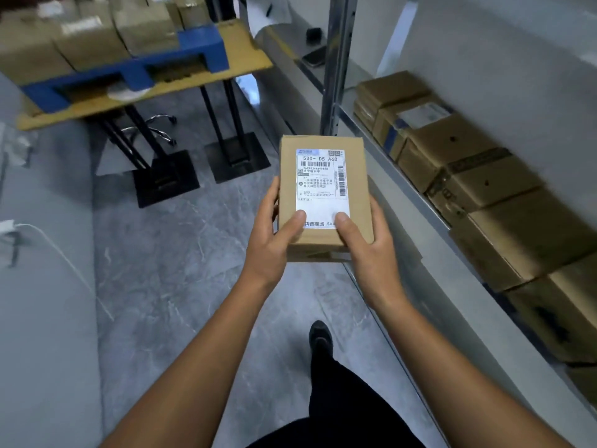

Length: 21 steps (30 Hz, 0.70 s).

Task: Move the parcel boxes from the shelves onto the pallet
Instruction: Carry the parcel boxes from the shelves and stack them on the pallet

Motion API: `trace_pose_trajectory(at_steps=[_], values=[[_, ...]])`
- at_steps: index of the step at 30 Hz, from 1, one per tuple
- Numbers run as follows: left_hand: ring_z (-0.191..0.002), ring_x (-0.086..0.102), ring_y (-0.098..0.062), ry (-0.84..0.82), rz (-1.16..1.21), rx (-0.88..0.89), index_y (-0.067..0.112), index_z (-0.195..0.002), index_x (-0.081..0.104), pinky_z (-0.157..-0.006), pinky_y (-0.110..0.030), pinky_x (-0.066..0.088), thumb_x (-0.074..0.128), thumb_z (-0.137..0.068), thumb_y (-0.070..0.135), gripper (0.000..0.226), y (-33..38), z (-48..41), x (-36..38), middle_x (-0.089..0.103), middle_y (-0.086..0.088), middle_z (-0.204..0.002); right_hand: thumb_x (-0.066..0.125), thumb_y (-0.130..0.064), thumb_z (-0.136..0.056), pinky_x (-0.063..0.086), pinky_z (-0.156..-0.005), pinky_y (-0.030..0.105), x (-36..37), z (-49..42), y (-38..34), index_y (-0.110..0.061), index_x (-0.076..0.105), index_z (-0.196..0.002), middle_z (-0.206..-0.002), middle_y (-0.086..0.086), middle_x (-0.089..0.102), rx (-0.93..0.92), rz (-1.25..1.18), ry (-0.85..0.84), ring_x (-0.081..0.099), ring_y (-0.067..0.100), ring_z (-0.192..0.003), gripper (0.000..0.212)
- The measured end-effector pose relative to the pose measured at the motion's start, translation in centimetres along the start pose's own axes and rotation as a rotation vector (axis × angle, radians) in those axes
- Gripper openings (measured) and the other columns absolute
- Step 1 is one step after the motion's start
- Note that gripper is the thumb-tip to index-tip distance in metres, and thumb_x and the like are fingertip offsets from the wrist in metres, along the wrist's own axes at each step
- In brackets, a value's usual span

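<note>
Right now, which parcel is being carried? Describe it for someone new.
Just left of the metal shelf, the left hand and right hand hold one small cardboard box in mid-air. Unlike the shelf boxes, it shows a white label reading 530- D5 A68.

One held parcel box (324, 192), one pallet (200, 43), one table (248, 61), at least six shelf boxes (484, 182).

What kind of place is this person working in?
Probably a parcel storage or sorting room: cardboard boxes line a metal shelf, more sit on a blue pallet, and the left hand and right hand hold a parcel bearing a shipping label.
</note>
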<state>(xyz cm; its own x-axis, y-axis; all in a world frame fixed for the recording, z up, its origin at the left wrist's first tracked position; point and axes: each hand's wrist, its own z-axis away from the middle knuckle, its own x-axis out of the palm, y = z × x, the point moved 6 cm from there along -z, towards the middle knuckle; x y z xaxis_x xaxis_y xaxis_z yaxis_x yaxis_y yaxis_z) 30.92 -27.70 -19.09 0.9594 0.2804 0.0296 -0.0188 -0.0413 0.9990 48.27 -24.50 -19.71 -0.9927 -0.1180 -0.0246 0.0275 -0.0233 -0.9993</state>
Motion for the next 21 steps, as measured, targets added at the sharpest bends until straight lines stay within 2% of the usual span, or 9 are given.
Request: trace_pose_trajectory(at_steps=[4,7,9,12,15,17,19,21], values=[[-0.142,0.050,-0.015,0.041,-0.044,-0.005,0.029,-0.161,0.032,-0.119,-0.050,0.041,0.066,-0.091,0.041,0.079,0.8,-7.7,-1.8,0.052,0.007,-0.155,0.070,-0.053,-0.089,0.054,-0.107,0.050,2.9,-8.2,-1.0,-0.035,0.050,-0.151,-0.144,-0.002,0.061,-0.013,-0.022,-0.061,0.062,0.018,-0.130,0.068],[-0.137,0.052,-0.004,0.094,-0.046,-0.040,0.032,-0.160,0.035,-0.117,-0.045,0.044,0.068,-0.083,0.054,0.086,1.1,-13.2,-3.4,0.051,0.010,-0.154,0.070,-0.052,-0.088,0.054,-0.107,0.047,4.6,-14.4,-1.6,-0.035,0.049,-0.153,-0.145,-0.003,0.060,0.006,-0.034,-0.120,0.062,0.016,-0.130,0.070],[-0.137,0.050,-0.002,0.117,-0.077,-0.048,0.037,-0.158,0.035,-0.117,-0.048,0.043,0.067,-0.082,0.058,0.085,1.0,-16.5,-4.5,0.049,0.014,-0.154,0.071,-0.051,-0.089,0.055,-0.106,0.043,6.0,-18.5,-1.8,-0.033,0.049,-0.153,-0.144,-0.003,0.062,0.014,-0.042,-0.183,0.063,0.015,-0.129,0.071],[-0.144,0.044,-0.009,0.160,-0.123,-0.057,0.042,-0.159,0.033,-0.119,-0.052,0.039,0.067,-0.082,0.062,0.086,0.6,-20.7,-6.8,0.044,0.014,-0.157,0.074,-0.049,-0.090,0.059,-0.097,0.030,8.6,-23.2,-2.0,-0.033,0.051,-0.152,-0.138,-0.008,0.068,0.032,-0.048,-0.274,0.067,0.012,-0.124,0.068],[-0.145,0.042,-0.009,0.215,-0.139,-0.042,0.040,-0.160,0.030,-0.121,-0.051,0.037,0.067,-0.082,0.063,0.090,0.2,-25.1,-9.9,0.041,0.015,-0.158,0.077,-0.051,-0.086,0.055,-0.087,0.016,11.6,-27.8,-1.9,-0.045,0.060,-0.139,-0.129,-0.016,0.072,0.056,-0.037,-0.350,0.069,0.005,-0.117,0.056],[-0.146,0.042,-0.012,0.240,-0.117,-0.051,0.042,-0.158,0.029,-0.121,-0.052,0.037,0.068,-0.081,0.063,0.090,-0.5,-28.4,-12.3,0.040,0.014,-0.160,0.079,-0.055,-0.081,0.055,-0.087,0.017,13.8,-31.3,-1.3,-0.052,0.063,-0.131,-0.128,-0.016,0.073,0.089,-0.012,-0.411,0.070,0.005,-0.117,0.052],[-0.145,0.045,-0.015,0.260,-0.072,-0.068,0.043,-0.159,0.026,-0.119,-0.053,0.040,0.071,-0.080,0.061,0.092,-1.5,-31.8,-15.1,0.041,0.011,-0.159,0.082,-0.059,-0.079,0.055,-0.091,0.023,15.9,-35.0,-0.7,-0.051,0.063,-0.134,-0.131,-0.012,0.073,0.114,0.034,-0.475,0.070,0.011,-0.120,0.058],[-0.139,0.053,-0.017,0.275,-0.016,-0.101,0.045,-0.159,0.027,-0.115,-0.051,0.046,0.074,-0.082,0.057,0.091,-2.8,-35.3,-18.0,0.048,0.007,-0.155,0.084,-0.064,-0.076,0.055,-0.091,0.024,18.2,-38.7,-0.1,-0.048,0.061,-0.139,-0.133,-0.009,0.072,0.128,0.095,-0.562,0.070,0.013,-0.121,0.068]])
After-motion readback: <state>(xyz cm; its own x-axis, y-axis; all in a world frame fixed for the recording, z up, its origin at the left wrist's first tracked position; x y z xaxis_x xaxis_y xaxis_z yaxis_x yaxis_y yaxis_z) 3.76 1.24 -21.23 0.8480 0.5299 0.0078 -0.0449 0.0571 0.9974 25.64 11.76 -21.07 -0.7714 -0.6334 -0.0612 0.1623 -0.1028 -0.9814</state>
